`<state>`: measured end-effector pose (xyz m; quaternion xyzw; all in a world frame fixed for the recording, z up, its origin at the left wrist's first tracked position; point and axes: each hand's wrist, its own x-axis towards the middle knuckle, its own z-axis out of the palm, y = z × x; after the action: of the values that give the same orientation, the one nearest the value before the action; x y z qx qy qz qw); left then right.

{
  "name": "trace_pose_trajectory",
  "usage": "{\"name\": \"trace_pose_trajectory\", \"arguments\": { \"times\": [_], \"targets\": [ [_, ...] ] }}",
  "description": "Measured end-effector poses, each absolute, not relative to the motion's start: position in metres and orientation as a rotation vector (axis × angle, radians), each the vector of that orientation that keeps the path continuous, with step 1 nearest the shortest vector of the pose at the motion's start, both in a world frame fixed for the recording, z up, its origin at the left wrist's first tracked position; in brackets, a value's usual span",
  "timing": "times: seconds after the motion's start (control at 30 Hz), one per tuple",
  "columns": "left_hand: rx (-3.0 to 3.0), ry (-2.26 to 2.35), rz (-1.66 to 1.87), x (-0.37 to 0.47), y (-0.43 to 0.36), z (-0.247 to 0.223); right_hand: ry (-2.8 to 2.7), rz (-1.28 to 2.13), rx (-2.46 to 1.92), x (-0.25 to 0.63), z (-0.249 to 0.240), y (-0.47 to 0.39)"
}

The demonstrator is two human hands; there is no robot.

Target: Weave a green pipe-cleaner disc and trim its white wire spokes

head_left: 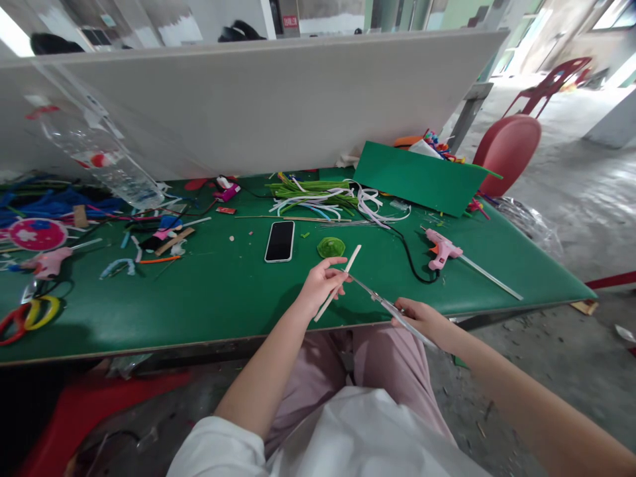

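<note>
My left hand point(325, 285) pinches a pale, narrow strip point(354, 258) that slants up to the right above the table's front edge. In my right hand point(416, 318) is a metal scissors-like tool point(380, 299), its tip reaching to the strip beside my left fingers. Whether the tip touches the strip cannot be made out. Just beyond my left hand a round green piece point(330, 247) lies on the green table point(223, 291). A phone point(279, 241) with a dark screen lies left of it.
Green and white strips point(318, 197) lie at the table's back. On the right are a pink glue gun point(442, 250) with a black cable and a green board point(422, 177). At left are a plastic bottle point(112, 162) and red-and-yellow-handled scissors point(42, 313). A partition point(258, 106) stands behind.
</note>
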<state>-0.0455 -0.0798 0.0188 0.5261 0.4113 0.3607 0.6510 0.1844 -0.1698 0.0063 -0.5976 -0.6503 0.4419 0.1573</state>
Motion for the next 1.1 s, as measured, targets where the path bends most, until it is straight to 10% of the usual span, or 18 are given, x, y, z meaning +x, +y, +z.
{"name": "trace_pose_trajectory", "arguments": {
  "times": [1.1],
  "targets": [
    [1.216, 0.717, 0.418, 0.012, -0.047, 0.010, -1.566, 1.426, -1.921, 0.200, 0.011, -0.189]
  ]
}}
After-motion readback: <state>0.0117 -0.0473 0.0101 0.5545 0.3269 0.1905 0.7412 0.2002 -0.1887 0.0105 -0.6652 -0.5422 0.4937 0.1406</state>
